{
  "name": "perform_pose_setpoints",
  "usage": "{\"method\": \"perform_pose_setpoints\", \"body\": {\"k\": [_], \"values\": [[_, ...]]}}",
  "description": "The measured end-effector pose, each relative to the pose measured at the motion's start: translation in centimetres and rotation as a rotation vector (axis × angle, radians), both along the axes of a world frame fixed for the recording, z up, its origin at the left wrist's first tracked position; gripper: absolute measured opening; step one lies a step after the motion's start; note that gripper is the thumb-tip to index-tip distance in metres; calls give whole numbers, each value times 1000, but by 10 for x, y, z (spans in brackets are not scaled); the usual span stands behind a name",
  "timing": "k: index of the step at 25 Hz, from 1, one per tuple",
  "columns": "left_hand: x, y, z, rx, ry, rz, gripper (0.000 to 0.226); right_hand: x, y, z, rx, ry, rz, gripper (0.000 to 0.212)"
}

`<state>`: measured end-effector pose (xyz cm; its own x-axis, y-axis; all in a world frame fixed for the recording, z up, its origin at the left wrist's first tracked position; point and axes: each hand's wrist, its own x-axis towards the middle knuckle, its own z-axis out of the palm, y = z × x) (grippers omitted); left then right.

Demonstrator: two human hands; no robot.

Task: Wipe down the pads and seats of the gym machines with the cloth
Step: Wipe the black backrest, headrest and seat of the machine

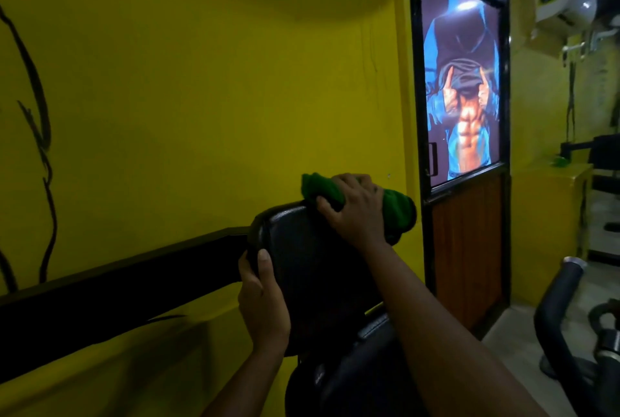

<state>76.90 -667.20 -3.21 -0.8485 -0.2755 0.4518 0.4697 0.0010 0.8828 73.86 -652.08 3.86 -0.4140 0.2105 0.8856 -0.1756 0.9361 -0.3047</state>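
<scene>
The green cloth [359, 203] sits bunched on the top right corner of the black back pad [312, 265], the right hand [355, 215] closed over it. The left hand [263, 302] is clamped on the pad's left edge, thumb in front. The cloth looks soft, light and easily crumpled, best held wadded under the palm; the vinyl pad seems firm and slick, so bracing its edge helps.

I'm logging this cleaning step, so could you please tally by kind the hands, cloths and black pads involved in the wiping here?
Hands: 2, the left hand gripping the pad's side edge and the right hand pressing the cloth on its top edge
Green cloth: 1
Black back pad: 1
Total: 4
</scene>
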Motion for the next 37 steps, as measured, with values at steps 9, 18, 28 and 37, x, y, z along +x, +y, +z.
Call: {"method": "perform_pose_setpoints", "body": {"k": [9,18,28,37], "values": [[5,2,1,-32,-6,49,68,18,49,-83,-753,-142,162,42],[6,-1,4,-63,13,47,75,42,-15,-108,-1037,-242,-141,67],[9,-22,8,41,-87,-380,60,83,-104,-119,-1017,-294,-12,70],[17,-34,-20,130,-115,-666,92,75,-69,-124,-1142,-328,25,61]]}}
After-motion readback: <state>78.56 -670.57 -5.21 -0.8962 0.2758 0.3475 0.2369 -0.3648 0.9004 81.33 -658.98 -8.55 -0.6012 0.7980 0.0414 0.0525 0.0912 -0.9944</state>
